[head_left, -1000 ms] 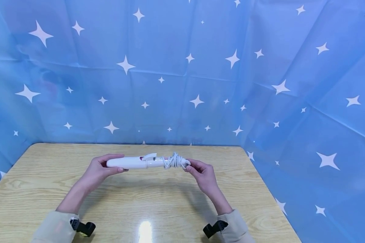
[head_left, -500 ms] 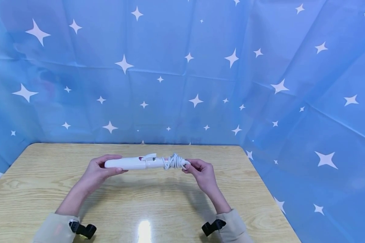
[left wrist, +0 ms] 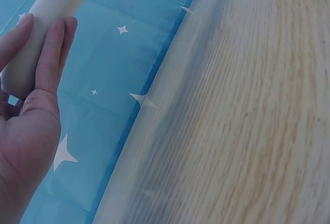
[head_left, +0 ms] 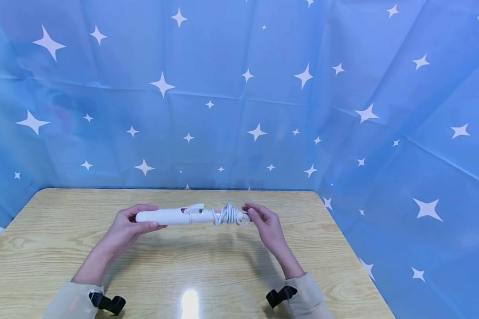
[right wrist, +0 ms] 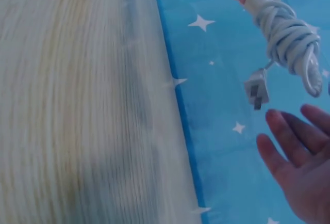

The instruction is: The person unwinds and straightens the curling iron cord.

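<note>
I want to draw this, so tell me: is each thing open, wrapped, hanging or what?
White wand: held in the air
Lever: sticking up slanted
Cord: wound around the wand
Plug: dangling
Left hand: gripping the wand
Right hand: open, holding nothing
Curtain: hanging, creased

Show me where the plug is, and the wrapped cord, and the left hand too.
Plug [right wrist: 261,84]: right wrist view, on its white casing.
Wrapped cord [right wrist: 290,37]: right wrist view, on the middle of the coils.
Left hand [head_left: 127,227]: head view, on the middle of the hand.
</note>
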The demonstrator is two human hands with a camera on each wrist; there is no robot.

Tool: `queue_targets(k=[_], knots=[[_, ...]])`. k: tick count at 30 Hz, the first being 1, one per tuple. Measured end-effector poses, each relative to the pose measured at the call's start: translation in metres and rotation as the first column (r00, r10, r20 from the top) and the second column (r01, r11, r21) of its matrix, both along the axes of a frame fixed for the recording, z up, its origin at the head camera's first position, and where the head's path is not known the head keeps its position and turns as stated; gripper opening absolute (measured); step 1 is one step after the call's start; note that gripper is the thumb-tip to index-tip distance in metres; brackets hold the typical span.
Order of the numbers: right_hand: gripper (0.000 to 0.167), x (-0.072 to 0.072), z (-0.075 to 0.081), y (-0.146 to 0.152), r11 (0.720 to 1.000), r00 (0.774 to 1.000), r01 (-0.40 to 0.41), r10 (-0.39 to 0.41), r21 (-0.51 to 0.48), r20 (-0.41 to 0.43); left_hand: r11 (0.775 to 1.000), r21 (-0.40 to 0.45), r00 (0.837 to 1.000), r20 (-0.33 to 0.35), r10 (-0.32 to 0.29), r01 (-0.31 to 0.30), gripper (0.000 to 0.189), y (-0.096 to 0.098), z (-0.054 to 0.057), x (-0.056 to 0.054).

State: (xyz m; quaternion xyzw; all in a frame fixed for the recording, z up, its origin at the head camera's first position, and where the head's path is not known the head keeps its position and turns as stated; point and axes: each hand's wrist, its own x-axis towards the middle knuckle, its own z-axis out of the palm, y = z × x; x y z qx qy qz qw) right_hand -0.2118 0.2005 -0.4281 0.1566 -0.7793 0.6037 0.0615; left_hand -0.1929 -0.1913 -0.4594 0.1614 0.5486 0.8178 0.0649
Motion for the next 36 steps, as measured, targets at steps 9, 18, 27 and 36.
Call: queue_targets(k=[9,18,27,36], knots=[[0.051,-0.014,-0.003,-0.007,0.963,0.932,-0.222,0.256,-0.154,0.256,0.999,-0.032,0.999,-0.019,-0.037,0.036,0.041,0.001,-0.003,0.003],[0.046,-0.014,-0.003,-0.005,0.913,0.812,-0.306,0.398,-0.27,0.427,0.998,-0.044,0.997,-0.053,-0.054,0.051,0.041,-0.001,-0.004,0.004],[0.035,-0.015,0.001,-0.001,0.964,0.89,-0.259,0.262,-0.06,0.372,0.995,-0.095,0.998,-0.043,-0.041,0.037,0.039,-0.004,-0.006,0.004],[0.028,-0.012,0.004,0.01,0.99,0.956,-0.142,0.133,0.019,0.26,0.989,-0.146,1.0,0.019,0.007,-0.004,0.036,-0.008,-0.009,0.007]])
